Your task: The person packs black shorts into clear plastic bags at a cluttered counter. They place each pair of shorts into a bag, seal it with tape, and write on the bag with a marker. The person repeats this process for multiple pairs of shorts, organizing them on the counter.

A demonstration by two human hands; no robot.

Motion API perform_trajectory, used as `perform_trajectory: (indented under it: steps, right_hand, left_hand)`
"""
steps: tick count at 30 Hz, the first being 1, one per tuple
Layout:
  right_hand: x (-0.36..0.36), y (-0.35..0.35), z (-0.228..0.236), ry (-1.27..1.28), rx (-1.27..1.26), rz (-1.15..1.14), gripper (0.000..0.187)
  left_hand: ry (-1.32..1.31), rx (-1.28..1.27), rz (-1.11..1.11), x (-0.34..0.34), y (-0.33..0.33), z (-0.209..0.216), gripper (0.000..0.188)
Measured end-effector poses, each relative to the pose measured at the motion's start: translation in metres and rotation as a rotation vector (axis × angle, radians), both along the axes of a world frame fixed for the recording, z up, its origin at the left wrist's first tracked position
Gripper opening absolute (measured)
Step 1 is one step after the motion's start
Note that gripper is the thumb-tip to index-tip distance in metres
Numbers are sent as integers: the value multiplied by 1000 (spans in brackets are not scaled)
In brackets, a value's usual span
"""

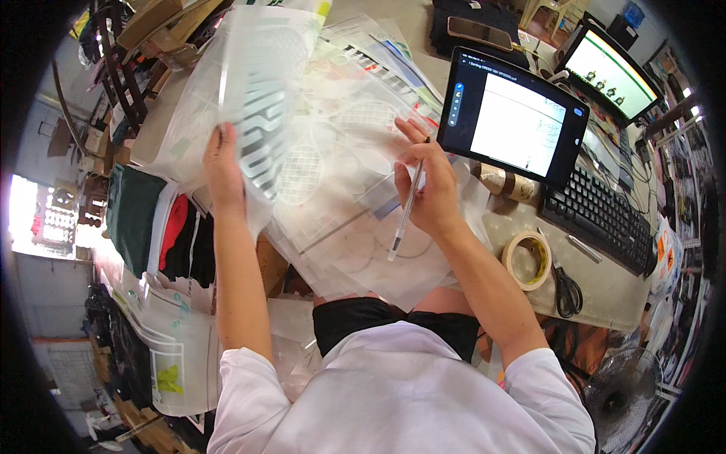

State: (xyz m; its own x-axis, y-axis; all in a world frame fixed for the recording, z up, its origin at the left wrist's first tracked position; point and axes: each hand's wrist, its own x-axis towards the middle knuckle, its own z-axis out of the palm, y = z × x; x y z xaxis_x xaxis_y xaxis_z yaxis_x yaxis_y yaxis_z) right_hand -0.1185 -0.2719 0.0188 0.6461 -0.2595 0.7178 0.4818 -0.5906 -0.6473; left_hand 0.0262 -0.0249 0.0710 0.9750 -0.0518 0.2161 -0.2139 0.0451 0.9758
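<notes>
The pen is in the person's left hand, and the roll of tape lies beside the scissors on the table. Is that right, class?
Not quite: the head view shows the pen in the right hand. The roll of tape does lie beside the scissors on the table.

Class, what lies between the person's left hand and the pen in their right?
Translucent sheets, some bearing pale grid shapes, lie between the left hand and the pen in the right hand, as the head view shows.
</notes>
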Motion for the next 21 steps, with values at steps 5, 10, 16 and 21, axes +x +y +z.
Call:
perform_trajectory:
  steps: [5, 10, 16, 21]
  right_hand:
    - [1, -4, 1, -128, -2, -16, 23]
    - [-4, -4, 3, -87, -55, 5, 25]
    - [-3, 0, 5, 10, -71, 24, 26]
    - [2, -1, -6, 61, 71, 94, 24]
  left_hand:
    - [-261, 478, -220, -34, -41, -38, 16]
    - [-466, 882, -467, -68, -67, -45, 26]
    - [-600, 1136, -331, -71, -66, -39, 49]
    - [-544, 1074, -742, -61, -68, -18, 56]
